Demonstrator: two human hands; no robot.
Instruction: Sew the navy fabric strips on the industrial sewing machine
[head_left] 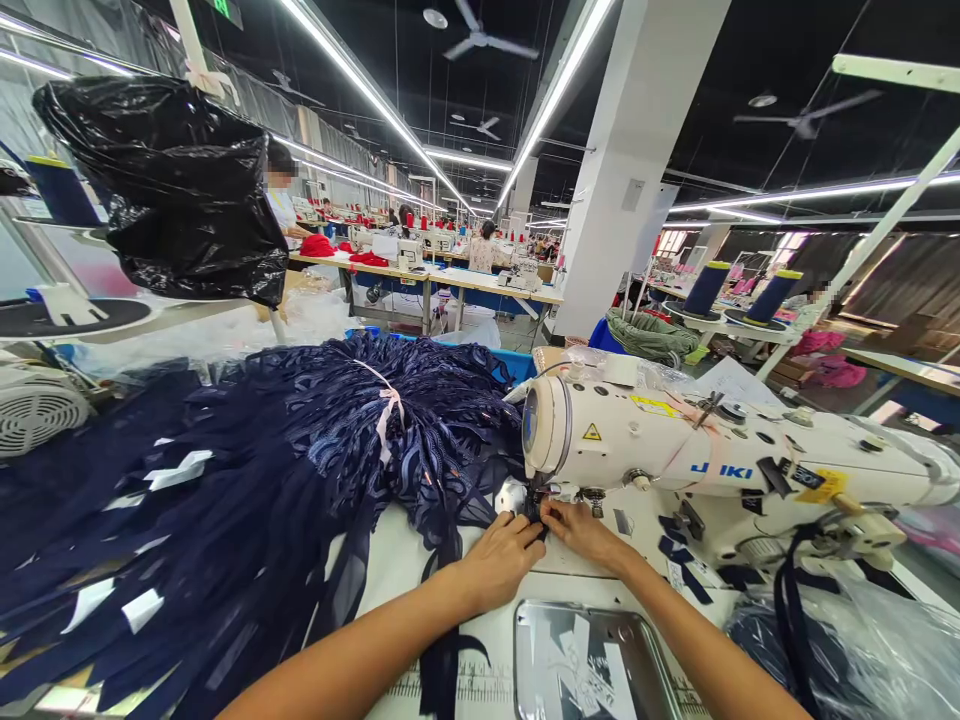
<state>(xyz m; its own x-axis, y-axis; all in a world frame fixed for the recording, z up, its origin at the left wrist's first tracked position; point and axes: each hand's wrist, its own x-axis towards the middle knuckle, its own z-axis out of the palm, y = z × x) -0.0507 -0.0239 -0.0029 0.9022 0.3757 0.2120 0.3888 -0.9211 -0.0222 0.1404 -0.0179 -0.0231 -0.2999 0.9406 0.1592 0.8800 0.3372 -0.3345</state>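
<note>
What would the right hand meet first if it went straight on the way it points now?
The right hand would probably first meet the sewing machine's needle area, close ahead; depth in that dark spot is unclear.

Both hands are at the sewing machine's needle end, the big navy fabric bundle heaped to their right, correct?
Wrong side: the head view shows the navy fabric bundle heaped left of the left hand and right hand, which are at the sewing machine's needle end.

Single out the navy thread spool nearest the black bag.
The far-left spool, beside the black bag; the other two spools stand side by side beyond the sewing machine.
</note>
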